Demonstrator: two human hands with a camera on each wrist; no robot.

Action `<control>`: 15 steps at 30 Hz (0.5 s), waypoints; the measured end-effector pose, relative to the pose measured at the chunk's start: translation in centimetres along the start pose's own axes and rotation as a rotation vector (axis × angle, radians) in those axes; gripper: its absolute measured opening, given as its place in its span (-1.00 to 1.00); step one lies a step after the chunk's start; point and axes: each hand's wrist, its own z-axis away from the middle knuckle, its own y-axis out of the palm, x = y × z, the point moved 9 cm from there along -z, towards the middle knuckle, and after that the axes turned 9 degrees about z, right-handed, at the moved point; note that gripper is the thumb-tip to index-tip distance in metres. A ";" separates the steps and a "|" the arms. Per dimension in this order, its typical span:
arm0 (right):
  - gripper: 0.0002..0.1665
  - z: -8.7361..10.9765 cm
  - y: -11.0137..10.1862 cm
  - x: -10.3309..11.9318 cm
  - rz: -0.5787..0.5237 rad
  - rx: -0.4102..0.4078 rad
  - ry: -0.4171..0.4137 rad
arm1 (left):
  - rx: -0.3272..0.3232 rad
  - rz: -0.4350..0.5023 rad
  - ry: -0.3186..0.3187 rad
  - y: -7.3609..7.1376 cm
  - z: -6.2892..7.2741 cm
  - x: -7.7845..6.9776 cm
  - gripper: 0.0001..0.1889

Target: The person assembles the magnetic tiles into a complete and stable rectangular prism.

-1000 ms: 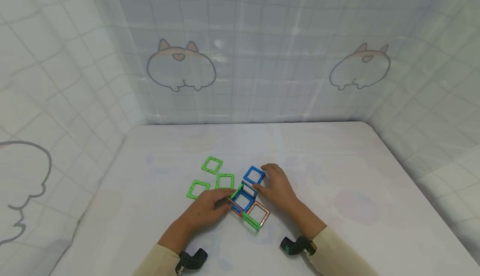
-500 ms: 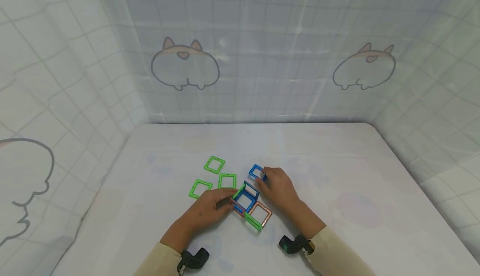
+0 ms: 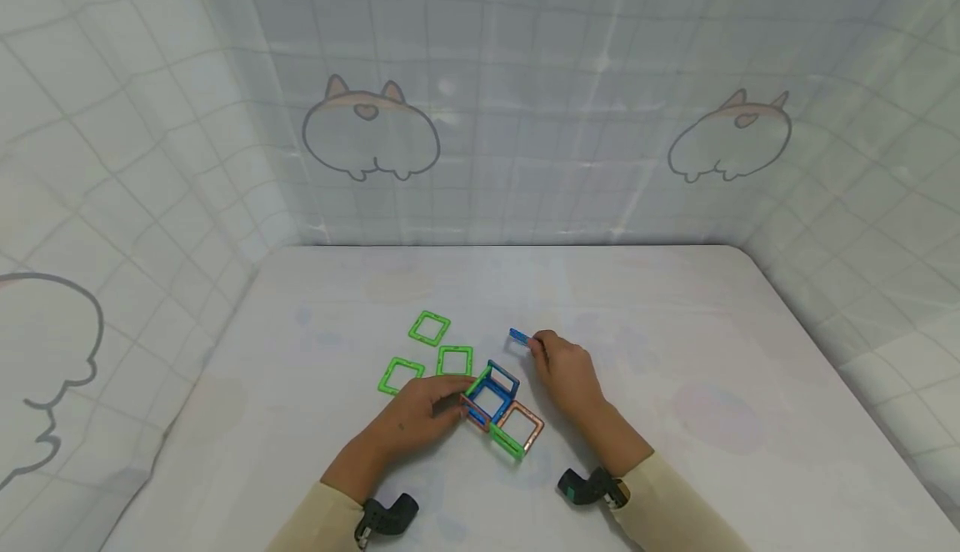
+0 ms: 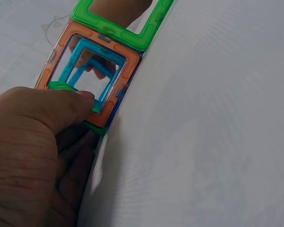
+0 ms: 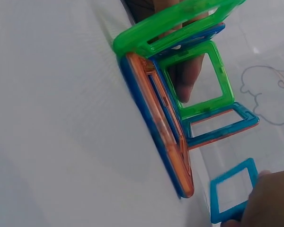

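A partly built cluster of square magnetic tiles (image 3: 533, 438) in blue, green and orange stands on the table in the head view. My left hand (image 3: 420, 410) grips its left side. In the left wrist view, the thumb lies over the near orange tile (image 4: 132, 54), with the other fingers mostly hidden behind. Upright green and blue walls show in the right wrist view, where a green tile (image 5: 222, 80) has left fingertips behind it. Beyond the cluster, my right hand (image 3: 567, 377) pinches a separate blue magnetic tile (image 3: 519, 336), tipped up and seen nearly edge-on.
Three loose green tiles lie to the cluster's left: a far one (image 3: 442, 333), a middle one (image 3: 470, 360) and a near one (image 3: 386, 374), partly behind the left hand. The white table (image 3: 675, 302) meets a tile-patterned curtain (image 3: 540, 118) at the back.
My right hand has taken hold of the blue tile that lay flat beyond the cluster and tilted it up. The left hand keeps its grip on the cluster.
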 end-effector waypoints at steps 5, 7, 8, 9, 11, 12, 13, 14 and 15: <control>-0.77 -0.3 -0.5 -0.2 -0.028 -0.054 -0.050 | -0.007 -0.003 -0.014 0.0 -0.3 -0.2 -0.57; -0.77 -0.4 -0.3 -0.5 -0.052 -0.060 -0.054 | -0.009 -0.002 -0.018 -0.1 -0.4 -0.3 -0.57; -0.78 -0.4 -0.2 -0.7 -0.070 -0.069 -0.056 | -0.010 0.002 -0.022 -0.1 -0.5 -0.4 -0.57; -0.78 -0.4 -0.1 -0.9 -0.094 -0.078 -0.055 | -0.009 0.004 -0.025 -0.1 -0.5 -0.4 -0.56; -0.79 -0.5 -0.1 -1.2 -0.135 -0.099 -0.055 | -0.009 0.007 -0.028 0.0 -0.6 -0.5 -0.56; -0.79 -0.5 -0.2 -1.3 -0.154 -0.112 -0.056 | -0.010 0.013 -0.030 0.0 -0.7 -0.5 -0.56; -0.79 -0.4 -0.3 -1.5 -0.174 -0.124 -0.055 | -0.010 0.015 -0.031 0.1 -0.7 -0.5 -0.56; -0.80 -0.4 -0.4 -1.6 -0.194 -0.131 -0.050 | -0.009 0.018 -0.034 0.1 -0.7 -0.5 -0.56; -0.80 -0.4 -0.5 -1.7 -0.206 -0.131 -0.040 | -0.008 0.018 -0.037 0.2 -0.8 -0.5 -0.56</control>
